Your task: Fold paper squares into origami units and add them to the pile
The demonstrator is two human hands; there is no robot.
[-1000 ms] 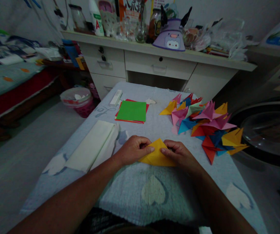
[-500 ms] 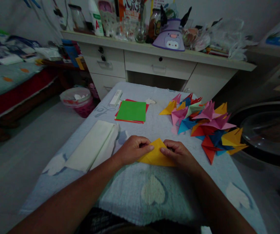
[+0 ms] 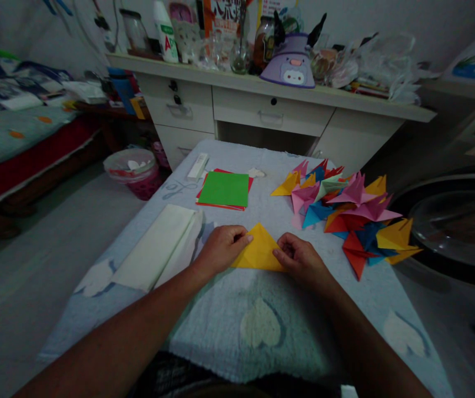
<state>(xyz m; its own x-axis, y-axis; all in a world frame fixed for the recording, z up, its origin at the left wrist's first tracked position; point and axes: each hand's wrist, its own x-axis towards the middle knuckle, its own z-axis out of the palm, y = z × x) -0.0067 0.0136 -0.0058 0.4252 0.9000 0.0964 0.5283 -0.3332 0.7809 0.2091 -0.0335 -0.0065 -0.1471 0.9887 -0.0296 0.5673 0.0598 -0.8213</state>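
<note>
Near the front of the table, a folded triangle of matte yellow paper (image 3: 260, 251) lies with its apex pointing away from the person; its long straight base runs left to right, its right corner hidden. The left hand (image 3: 226, 246) pinches the triangle's left slope between thumb and curled fingers, and the right hand (image 3: 301, 257) grasps the right slope the same way, thumb on top. Beneath them spreads a pale blue, crinkled fabric cloth (image 3: 204, 326) printed with whitish hearts.

Left of the left hand, a long, pale, folded soft sheet (image 3: 154, 246) slants away from the person. On the right is a heap of sharp-pointed folded paper figures (image 3: 353, 213) in pink, red, blue, yellow and pale green. Farther back sit a stack of square paper sheets with green on top (image 3: 223, 189) and, just beside it, a slim white oblong object (image 3: 198, 167).

Beyond the table, a pink lined bin (image 3: 140, 177) stands on the grey floor (image 3: 80, 237), and a pale desk with drawers (image 3: 268, 108) carries glass jars, a bottle and a purple, horned visor-like item (image 3: 291, 61).
</note>
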